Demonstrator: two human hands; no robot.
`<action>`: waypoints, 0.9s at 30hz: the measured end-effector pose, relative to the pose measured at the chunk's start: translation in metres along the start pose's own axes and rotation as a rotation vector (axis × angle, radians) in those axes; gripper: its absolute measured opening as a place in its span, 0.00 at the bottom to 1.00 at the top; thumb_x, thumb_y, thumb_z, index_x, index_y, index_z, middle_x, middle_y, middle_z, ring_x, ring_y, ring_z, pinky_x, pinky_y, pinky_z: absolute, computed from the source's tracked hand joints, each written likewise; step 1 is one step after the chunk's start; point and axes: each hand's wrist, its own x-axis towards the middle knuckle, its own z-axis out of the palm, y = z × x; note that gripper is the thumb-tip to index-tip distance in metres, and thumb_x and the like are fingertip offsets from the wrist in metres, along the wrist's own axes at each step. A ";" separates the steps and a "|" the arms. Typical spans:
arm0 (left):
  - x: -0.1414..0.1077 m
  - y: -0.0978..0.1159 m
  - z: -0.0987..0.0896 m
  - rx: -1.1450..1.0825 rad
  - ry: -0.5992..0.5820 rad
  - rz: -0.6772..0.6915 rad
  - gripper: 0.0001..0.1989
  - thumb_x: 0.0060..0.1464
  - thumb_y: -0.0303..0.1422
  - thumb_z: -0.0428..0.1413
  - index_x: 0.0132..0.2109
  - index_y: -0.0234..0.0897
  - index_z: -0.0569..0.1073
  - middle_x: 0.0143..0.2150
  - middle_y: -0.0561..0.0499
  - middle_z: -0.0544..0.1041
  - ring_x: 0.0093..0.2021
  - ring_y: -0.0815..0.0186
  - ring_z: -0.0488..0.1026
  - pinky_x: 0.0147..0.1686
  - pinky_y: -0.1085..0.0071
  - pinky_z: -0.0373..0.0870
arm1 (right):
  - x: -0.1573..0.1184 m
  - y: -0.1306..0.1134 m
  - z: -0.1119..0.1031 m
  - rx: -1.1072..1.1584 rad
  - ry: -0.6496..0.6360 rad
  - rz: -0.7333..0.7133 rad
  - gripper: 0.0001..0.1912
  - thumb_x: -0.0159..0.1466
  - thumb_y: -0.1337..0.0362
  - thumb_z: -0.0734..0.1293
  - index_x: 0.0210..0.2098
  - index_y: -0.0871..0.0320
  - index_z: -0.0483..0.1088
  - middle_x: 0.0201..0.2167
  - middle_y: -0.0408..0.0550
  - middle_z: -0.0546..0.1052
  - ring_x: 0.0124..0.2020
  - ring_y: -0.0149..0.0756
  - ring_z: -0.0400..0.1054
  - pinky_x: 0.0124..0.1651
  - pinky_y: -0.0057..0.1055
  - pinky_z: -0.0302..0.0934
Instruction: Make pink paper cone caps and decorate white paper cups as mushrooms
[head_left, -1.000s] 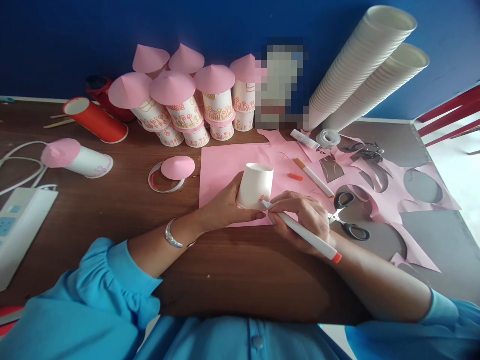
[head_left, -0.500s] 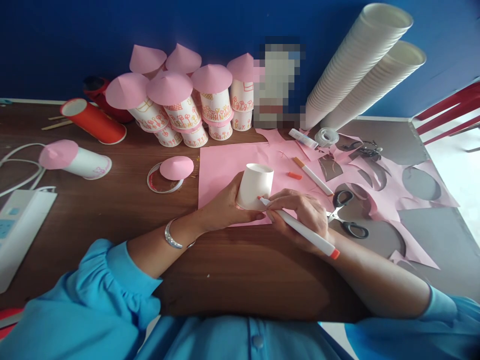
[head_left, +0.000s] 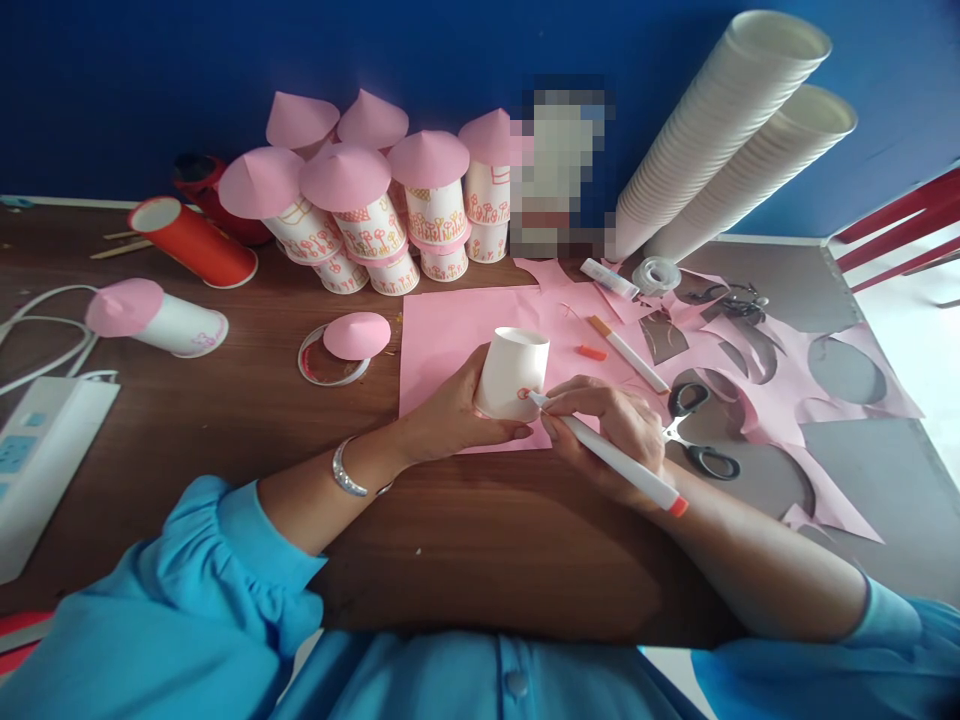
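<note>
My left hand (head_left: 465, 408) is wrapped round a white paper cup (head_left: 511, 365), which stands upright over the edge of a pink paper sheet (head_left: 442, 340). A small orange-red round mark (head_left: 523, 394) shows low on the cup's side. In my right hand (head_left: 604, 435) is a white marker (head_left: 622, 462) with an orange-red end, its tip at the cup beside the mark. An orange-red cap (head_left: 592, 352) and a second marker with a brown end (head_left: 630, 352) lie on the pink sheet.
Several decorated cup towers with pink cones (head_left: 431, 190) stand by the wall. Right are tall cup stacks (head_left: 720, 130), scissors (head_left: 701, 460), tape (head_left: 656, 275) and cut pink scraps (head_left: 780, 400). Left are a red tube (head_left: 195, 245), coned cup (head_left: 191, 325) and power strip (head_left: 64, 440).
A small round orange-red mark now shows on the cup where the marker tip was. The tip has shifted slightly right. My left hand still holds the cup.
</note>
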 end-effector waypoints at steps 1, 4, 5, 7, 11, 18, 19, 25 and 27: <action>0.000 0.000 0.000 -0.007 -0.002 -0.001 0.40 0.46 0.41 0.73 0.62 0.42 0.62 0.57 0.44 0.74 0.58 0.49 0.73 0.51 0.57 0.75 | 0.000 0.000 0.000 -0.001 0.001 -0.003 0.08 0.66 0.73 0.68 0.41 0.54 0.69 0.28 0.45 0.81 0.28 0.36 0.80 0.29 0.28 0.73; 0.000 0.003 0.000 -0.014 -0.008 0.002 0.40 0.47 0.41 0.73 0.61 0.41 0.62 0.56 0.45 0.74 0.58 0.50 0.73 0.51 0.57 0.75 | -0.001 0.001 0.001 0.000 0.001 -0.009 0.08 0.66 0.73 0.68 0.41 0.54 0.69 0.28 0.46 0.81 0.28 0.36 0.80 0.29 0.28 0.73; 0.000 0.003 0.000 -0.013 -0.008 0.003 0.40 0.47 0.41 0.73 0.61 0.41 0.63 0.56 0.45 0.74 0.58 0.50 0.73 0.51 0.57 0.75 | -0.001 0.001 0.001 0.002 -0.001 -0.006 0.08 0.66 0.73 0.68 0.41 0.54 0.69 0.28 0.46 0.81 0.28 0.36 0.80 0.29 0.28 0.73; 0.000 0.004 0.000 -0.011 -0.004 0.001 0.40 0.46 0.41 0.73 0.61 0.41 0.63 0.56 0.44 0.74 0.58 0.50 0.73 0.52 0.56 0.74 | -0.001 0.000 0.000 0.007 -0.004 0.004 0.08 0.65 0.74 0.68 0.41 0.54 0.69 0.28 0.45 0.81 0.28 0.36 0.80 0.29 0.28 0.73; 0.000 0.004 0.000 -0.002 0.001 -0.010 0.40 0.46 0.42 0.73 0.61 0.41 0.63 0.56 0.45 0.74 0.57 0.50 0.73 0.51 0.56 0.75 | 0.000 0.000 0.000 0.006 0.005 0.003 0.08 0.65 0.73 0.68 0.40 0.54 0.70 0.27 0.45 0.81 0.27 0.36 0.80 0.29 0.28 0.74; 0.000 0.004 0.000 -0.019 -0.006 -0.017 0.40 0.46 0.41 0.73 0.61 0.41 0.62 0.55 0.45 0.74 0.57 0.49 0.73 0.50 0.56 0.75 | 0.000 0.000 0.000 0.016 -0.011 -0.004 0.07 0.66 0.73 0.67 0.40 0.54 0.69 0.28 0.46 0.81 0.28 0.35 0.79 0.28 0.28 0.73; 0.000 0.004 0.000 -0.021 -0.003 -0.021 0.40 0.46 0.41 0.73 0.61 0.41 0.62 0.55 0.45 0.74 0.57 0.49 0.73 0.51 0.57 0.75 | 0.000 0.000 0.001 0.019 -0.008 -0.006 0.07 0.66 0.73 0.68 0.40 0.55 0.69 0.28 0.46 0.81 0.27 0.35 0.79 0.28 0.28 0.73; 0.000 0.005 0.000 -0.029 -0.007 -0.021 0.40 0.46 0.40 0.73 0.60 0.41 0.62 0.55 0.45 0.74 0.56 0.51 0.73 0.50 0.57 0.75 | 0.000 0.001 0.001 0.028 -0.018 -0.005 0.08 0.66 0.74 0.68 0.40 0.55 0.69 0.28 0.47 0.81 0.27 0.34 0.78 0.28 0.27 0.72; 0.000 0.005 0.000 -0.024 -0.009 -0.025 0.40 0.46 0.41 0.73 0.60 0.41 0.62 0.56 0.45 0.74 0.57 0.50 0.73 0.51 0.57 0.75 | 0.000 0.001 0.000 0.030 -0.017 -0.009 0.08 0.66 0.74 0.67 0.40 0.55 0.69 0.28 0.46 0.81 0.27 0.35 0.79 0.28 0.27 0.72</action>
